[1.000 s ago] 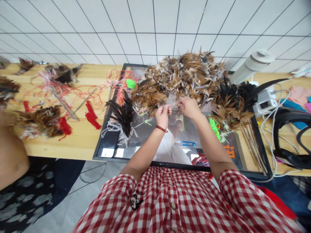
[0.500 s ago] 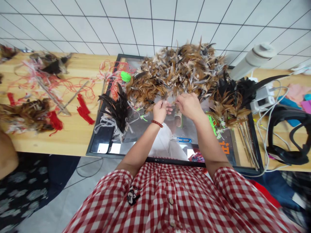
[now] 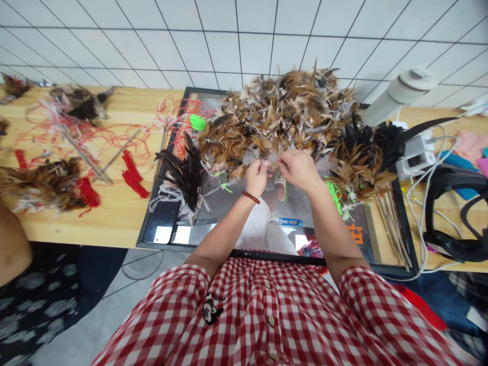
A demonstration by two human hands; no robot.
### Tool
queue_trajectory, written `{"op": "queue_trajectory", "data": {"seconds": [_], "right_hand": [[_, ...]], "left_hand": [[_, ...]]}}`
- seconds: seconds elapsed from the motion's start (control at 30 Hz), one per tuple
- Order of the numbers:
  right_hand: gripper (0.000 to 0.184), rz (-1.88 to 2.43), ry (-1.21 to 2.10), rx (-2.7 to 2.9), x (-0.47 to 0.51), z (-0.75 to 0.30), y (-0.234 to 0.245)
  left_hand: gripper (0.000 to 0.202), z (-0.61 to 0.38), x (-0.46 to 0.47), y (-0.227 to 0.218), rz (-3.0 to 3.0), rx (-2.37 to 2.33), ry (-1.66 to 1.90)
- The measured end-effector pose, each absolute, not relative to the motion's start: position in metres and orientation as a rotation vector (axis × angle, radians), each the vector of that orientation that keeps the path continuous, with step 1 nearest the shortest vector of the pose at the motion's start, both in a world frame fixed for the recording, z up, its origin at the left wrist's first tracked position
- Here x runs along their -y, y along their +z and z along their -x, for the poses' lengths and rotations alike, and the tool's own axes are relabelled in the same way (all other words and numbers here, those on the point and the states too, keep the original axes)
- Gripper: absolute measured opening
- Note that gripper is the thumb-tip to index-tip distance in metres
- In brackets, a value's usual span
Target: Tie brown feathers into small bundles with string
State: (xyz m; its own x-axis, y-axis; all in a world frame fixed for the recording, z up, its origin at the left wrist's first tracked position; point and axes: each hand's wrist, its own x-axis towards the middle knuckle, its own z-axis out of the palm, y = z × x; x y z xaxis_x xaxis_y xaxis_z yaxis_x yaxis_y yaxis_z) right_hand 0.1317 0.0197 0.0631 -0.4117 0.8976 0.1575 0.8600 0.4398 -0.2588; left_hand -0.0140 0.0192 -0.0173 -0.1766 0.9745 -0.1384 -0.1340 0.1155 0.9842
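A few brown feathers (image 3: 271, 163) are pinched between the left hand (image 3: 256, 176) and right hand (image 3: 299, 169), fingers closed on them, at the near edge of the large feather pile (image 3: 278, 114) by the worktop's (image 3: 114, 213) back edge. Tied bundles (image 3: 186, 178) are laid at the pile's sides, but most of the pile appears unsorted.

Feather pile (image 3: 282, 109) soft, matt; tray (image 3: 163, 223) glossy, reflective; table (image 3: 118, 208) smooth pale wood; wall tiles (image 3: 213, 40) glossy.

Small brown feather (image 3: 273, 163) between fingertips
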Motion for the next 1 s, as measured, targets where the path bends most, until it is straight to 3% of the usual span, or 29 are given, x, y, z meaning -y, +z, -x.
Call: {"op": "queue_trajectory", "data": {"seconds": [0.2,0.27,0.37,0.47,1.0], "right_hand": [[0.015,1.465,0.358,2.195,-0.026,-0.137,0.053],[0.023,1.332,0.595,1.982,-0.032,-0.136,0.041],[0.054,1.167,1.066,1.572,-0.041,-0.131,0.02],[0.05,1.12,1.354,1.351,-0.045,-0.124,0.006],[0.05,1.198,1.032,1.46,-0.04,-0.12,0.008]], "left_hand": [[0.019,0.013,-0.012,-0.007,-0.96,-1.215,1.159],[0.023,0.012,-0.012,-0.004,-0.886,-1.154,1.202],[0.027,0.013,-0.014,-0.003,-0.765,-1.031,1.265],[0.027,0.014,-0.015,-0.003,-0.757,-0.99,1.308],[0.027,0.017,-0.022,0.006,-0.719,-1.157,1.182]]}}
